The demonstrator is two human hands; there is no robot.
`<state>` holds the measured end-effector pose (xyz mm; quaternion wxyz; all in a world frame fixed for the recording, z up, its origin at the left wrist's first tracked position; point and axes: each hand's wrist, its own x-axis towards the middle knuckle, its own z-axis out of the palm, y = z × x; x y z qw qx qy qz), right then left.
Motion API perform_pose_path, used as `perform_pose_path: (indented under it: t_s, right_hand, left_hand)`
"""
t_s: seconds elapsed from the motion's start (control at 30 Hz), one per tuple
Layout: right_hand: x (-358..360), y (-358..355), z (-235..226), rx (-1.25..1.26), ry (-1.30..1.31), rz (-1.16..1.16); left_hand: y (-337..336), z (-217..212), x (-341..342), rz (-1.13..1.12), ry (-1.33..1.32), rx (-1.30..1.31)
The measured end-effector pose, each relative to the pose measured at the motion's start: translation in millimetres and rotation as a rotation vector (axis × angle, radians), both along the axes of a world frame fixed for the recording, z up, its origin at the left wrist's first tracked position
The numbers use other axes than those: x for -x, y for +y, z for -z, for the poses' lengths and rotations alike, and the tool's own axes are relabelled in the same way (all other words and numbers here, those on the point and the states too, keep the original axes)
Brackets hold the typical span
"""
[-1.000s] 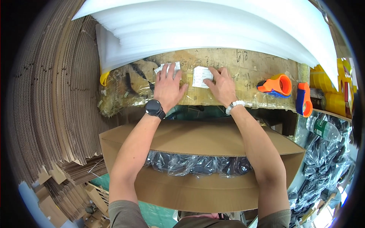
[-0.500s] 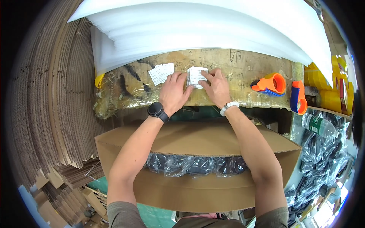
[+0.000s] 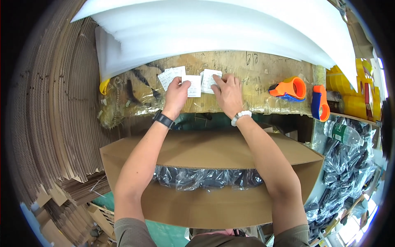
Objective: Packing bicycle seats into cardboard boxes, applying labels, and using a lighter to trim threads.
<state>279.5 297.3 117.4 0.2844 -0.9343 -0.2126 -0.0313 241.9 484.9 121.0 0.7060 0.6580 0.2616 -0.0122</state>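
My left hand [image 3: 176,95] pinches a small white paper label [image 3: 192,85] on the tape-covered cardboard bench top [image 3: 263,78]. My right hand [image 3: 227,94] presses its fingertips on another white label [image 3: 209,80] just to the right. A further pair of white labels [image 3: 169,75] lies on the bench to the left of my left hand. A black watch is on my left wrist, a white bead bracelet on my right. Under my forearms stands an open brown carton [image 3: 214,152] filled with dark items in clear plastic bags [image 3: 205,179].
A thick white foam sheet roll [image 3: 214,29] lies at the back of the bench. An orange tape dispenser [image 3: 288,88] and an orange-blue one [image 3: 319,102] sit at the right, by yellow tape rolls [image 3: 349,86] and a water bottle [image 3: 343,133]. Stacked flat cardboard [image 3: 53,123] fills the left.
Both hands have moved left along the bench top. The labels are now spread apart, with my left hand pinching one and my right fingers on another.
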Motion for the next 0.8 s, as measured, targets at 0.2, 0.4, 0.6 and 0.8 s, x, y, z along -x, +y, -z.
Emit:
perform_pose_path:
  t_s: [0.2, 0.4, 0.6, 0.8]
  right_hand:
    - [-8, -3, 7, 0.005, 0.098, -0.01]
    - [-11, -4, 0, 0.054, 0.115, 0.004]
    - [-26, 0, -10, 0.138, 0.341, 0.002]
    - [-22, 4, -16, -0.035, 0.248, 0.122]
  left_hand:
    - [-3, -6, -4, 0.044, -0.049, -0.358]
    - [4, 0, -3, 0.064, -0.021, -0.291]
    - [-1, -4, -1, 0.095, 0.034, -0.175]
    - [-2, 11, 3, 0.147, 0.056, -0.188]
